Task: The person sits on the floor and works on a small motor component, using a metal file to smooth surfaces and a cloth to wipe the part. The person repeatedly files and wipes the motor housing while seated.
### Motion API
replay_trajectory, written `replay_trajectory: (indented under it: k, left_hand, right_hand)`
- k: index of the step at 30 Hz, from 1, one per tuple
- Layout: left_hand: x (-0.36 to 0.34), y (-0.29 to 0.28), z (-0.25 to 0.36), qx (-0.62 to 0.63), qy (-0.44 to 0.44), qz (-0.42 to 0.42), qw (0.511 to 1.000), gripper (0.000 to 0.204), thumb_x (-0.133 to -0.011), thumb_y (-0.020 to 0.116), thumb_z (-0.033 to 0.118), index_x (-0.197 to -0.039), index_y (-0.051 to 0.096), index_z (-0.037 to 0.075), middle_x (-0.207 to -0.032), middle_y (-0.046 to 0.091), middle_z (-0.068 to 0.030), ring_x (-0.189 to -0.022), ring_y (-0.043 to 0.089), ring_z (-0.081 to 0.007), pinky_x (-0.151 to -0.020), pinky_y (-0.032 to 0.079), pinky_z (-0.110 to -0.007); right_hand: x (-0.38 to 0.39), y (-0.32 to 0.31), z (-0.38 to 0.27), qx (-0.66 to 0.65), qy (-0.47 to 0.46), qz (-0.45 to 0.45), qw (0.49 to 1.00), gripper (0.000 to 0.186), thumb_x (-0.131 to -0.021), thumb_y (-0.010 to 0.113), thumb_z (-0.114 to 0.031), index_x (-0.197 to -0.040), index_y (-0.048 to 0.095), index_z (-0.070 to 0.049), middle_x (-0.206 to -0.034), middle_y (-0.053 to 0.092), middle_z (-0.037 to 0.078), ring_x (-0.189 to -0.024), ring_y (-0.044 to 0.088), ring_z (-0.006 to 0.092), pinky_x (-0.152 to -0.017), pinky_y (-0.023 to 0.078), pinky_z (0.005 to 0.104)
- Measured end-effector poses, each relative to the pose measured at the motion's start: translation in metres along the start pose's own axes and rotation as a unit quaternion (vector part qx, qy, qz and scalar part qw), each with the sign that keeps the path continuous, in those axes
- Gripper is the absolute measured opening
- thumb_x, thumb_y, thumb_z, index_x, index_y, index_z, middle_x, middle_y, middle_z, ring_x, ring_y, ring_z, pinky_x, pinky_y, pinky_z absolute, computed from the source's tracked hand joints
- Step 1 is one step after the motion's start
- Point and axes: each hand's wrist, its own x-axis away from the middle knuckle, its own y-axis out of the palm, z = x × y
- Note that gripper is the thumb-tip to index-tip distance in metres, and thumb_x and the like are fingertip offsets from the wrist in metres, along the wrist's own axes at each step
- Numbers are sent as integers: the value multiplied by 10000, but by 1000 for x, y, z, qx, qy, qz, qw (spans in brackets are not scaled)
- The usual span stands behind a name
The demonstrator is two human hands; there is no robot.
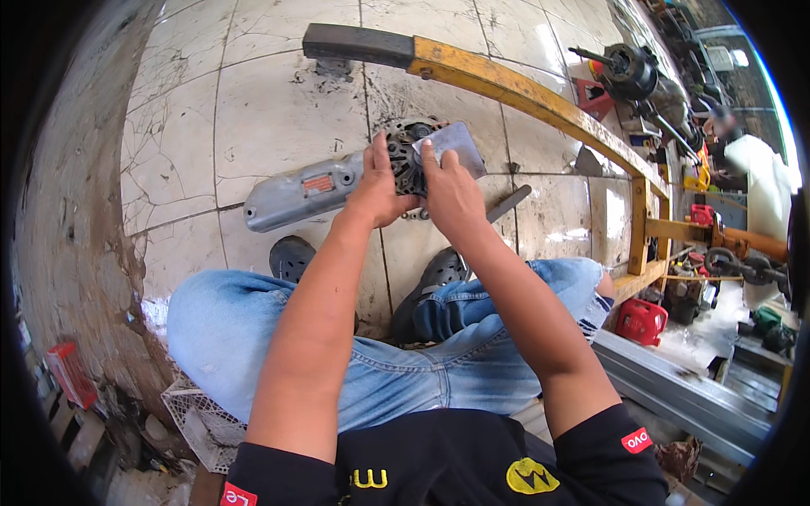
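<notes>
Between my feet and the yellow beam, a round metal housing (408, 160) with slots and holes sits on the tiled floor. My left hand (378, 187) is closed on its left side, thumb toward me. Pressed between the fingers of my right hand (453, 190) is a grey sheet (462, 145), which looks like sandpaper and lies over the housing's right side. A long grey metal cover (291, 196) with an orange label reaches out to the left of my left hand. Just right of my right wrist lies a flat dark bar (510, 203).
A yellow steel beam (523, 80) with a dark end arches over the floor ahead. Greasy mechanical parts (631, 72) and a red stand (594, 99) are at far right, near another person (747, 169). A red container (641, 322) stands right; a white crate (201, 422) is at left.
</notes>
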Motion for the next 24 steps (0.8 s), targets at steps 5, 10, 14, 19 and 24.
replay_trajectory:
  k: [5,10,14,19,24]
  left_hand:
    - [1,-2,5,-3,-19,-14,1000,1437,-685,899,305,-1507,-265,128,-1579,112,-246,-1453,262,-382,-1198,286,-419]
    - [2,3,5,-30,-9,4,1000,1455,-668,911,322,-1510,-258,115,-1581,108,-240,-1456,251,-379,-1188,303,-418]
    - [2,3,0,-38,-4,21,999,1439,-665,914,320,-1522,-222,106,-1587,90,-222,-1424,322,-386,-1172,344,-414]
    - [2,5,-5,-32,9,24,999,1435,-668,915,317,-1523,-220,117,-1588,79,-238,-1419,331,-397,-1171,341,-412]
    - [0,6,-3,-27,5,22,999,1444,-649,923,332,-1531,-204,137,-1589,97,-229,-1428,318,-391,-1173,338,-412]
  right_hand:
    - [15,2,0,-11,-32,-10,999,717,-785,690,-30,-1456,442,-68,-1021,549,180,-850,638,372,-710,540,458]
    - [6,3,4,-4,-38,11,999,633,-815,610,-31,-1429,458,-37,-1042,565,178,-853,644,346,-700,564,443]
    - [13,0,5,-2,-47,4,999,642,-806,623,-34,-1426,459,-41,-1042,566,177,-848,645,348,-693,561,442]
    - [8,8,5,-10,-48,30,998,650,-809,622,-36,-1436,454,-63,-1033,565,174,-840,646,347,-684,557,439]
    - [2,4,16,-15,-13,30,999,687,-784,617,20,-1444,459,-94,-1013,538,175,-874,620,369,-713,527,461]
